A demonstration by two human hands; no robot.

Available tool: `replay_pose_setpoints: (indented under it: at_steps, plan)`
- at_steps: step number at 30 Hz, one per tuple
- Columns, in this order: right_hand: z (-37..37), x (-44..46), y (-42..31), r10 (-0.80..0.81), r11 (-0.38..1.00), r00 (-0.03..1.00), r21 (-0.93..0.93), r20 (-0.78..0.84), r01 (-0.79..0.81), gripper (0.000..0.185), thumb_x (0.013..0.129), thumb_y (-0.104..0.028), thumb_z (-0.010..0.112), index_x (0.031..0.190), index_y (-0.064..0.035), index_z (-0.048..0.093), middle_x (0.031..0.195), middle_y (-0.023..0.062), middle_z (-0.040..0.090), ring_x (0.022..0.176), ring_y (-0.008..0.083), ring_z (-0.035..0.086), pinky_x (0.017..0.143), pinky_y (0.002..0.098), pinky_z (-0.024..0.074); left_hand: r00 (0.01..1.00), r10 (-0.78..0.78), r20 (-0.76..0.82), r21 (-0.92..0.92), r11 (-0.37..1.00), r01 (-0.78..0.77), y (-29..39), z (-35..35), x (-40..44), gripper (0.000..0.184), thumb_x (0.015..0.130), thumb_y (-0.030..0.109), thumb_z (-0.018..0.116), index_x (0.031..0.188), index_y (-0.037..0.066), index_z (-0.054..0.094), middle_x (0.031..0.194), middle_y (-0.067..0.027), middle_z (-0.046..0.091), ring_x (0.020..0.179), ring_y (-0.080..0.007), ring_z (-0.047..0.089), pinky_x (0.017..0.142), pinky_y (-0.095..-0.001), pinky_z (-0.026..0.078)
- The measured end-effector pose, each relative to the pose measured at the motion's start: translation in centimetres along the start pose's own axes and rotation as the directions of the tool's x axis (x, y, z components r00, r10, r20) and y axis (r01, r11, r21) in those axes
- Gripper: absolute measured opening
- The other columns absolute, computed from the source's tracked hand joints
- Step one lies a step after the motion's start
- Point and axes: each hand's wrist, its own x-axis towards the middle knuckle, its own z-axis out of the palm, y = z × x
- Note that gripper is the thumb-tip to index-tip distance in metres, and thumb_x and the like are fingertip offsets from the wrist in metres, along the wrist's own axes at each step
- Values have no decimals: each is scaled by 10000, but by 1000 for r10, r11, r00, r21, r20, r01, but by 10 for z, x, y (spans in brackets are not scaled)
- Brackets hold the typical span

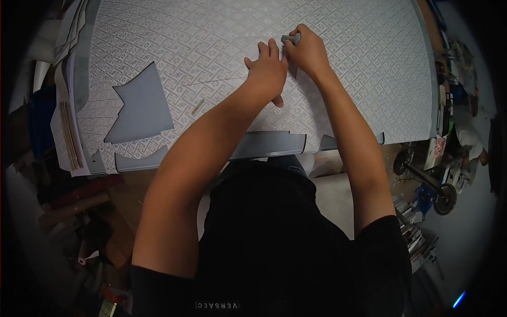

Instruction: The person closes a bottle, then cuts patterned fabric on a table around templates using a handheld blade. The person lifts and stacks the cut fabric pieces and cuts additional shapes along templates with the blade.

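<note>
Patterned silvery-white fabric [211, 31] lies over the table in front of me. My left hand [268, 74] rests on it near the middle, fingers spread. Close to its right, my right hand [308, 50] is closed around a small grey hand tool [290, 38]. Its short end sticks out to the left; most of it is hidden in my fist, so its exact kind is unclear. A thin dark line runs across the fabric to the left hand. Beside my right wrist, a narrow dark gap shows in the fabric.
A cut-out opening at left bares the grey tabletop [141, 108]. A short pale strip [197, 106] lies near my left forearm. Layered sheets [67, 113] hang at the left edge. A dumbbell-like bar with round discs [425, 177] stands on the floor to the right.
</note>
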Motion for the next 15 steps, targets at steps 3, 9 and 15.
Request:
replay_pose_setpoints:
  at_steps: [3, 9, 15]
  plan:
    - [10, 0, -4, -21, 998, 998, -56, -61, 17, 235, 859, -146, 718, 1025, 7, 652, 910, 249, 723, 856, 434, 710, 765, 471, 566, 1000, 10, 1, 5, 1000, -10, -1, 1, 1, 1257, 519, 428, 1000, 1537, 11, 390, 1633, -290, 165, 1486, -485, 219, 982, -682, 508]
    - [26, -6, -2, -33, 999, 979, -47, -200, 24, 203, 875, -127, 716, 1009, 3, 635, 876, 249, 720, 819, 444, 706, 723, 476, 564, 1000, 26, 8, 25, 999, -27, -2, -1, -2, 1244, 529, 440, 993, 1520, -28, 406, 1634, -291, 158, 1482, -492, 211, 963, -671, 527]
    - [29, -12, 0, -2, 1000, 974, 6, -228, 3, 191, 879, -123, 721, 1001, -13, 626, 852, 242, 719, 783, 436, 710, 687, 474, 558, 1000, 15, -22, 17, 1000, -15, -1, 0, -2, 1229, 533, 445, 990, 1513, -26, 417, 1631, -295, 168, 1478, -496, 220, 977, -663, 522]
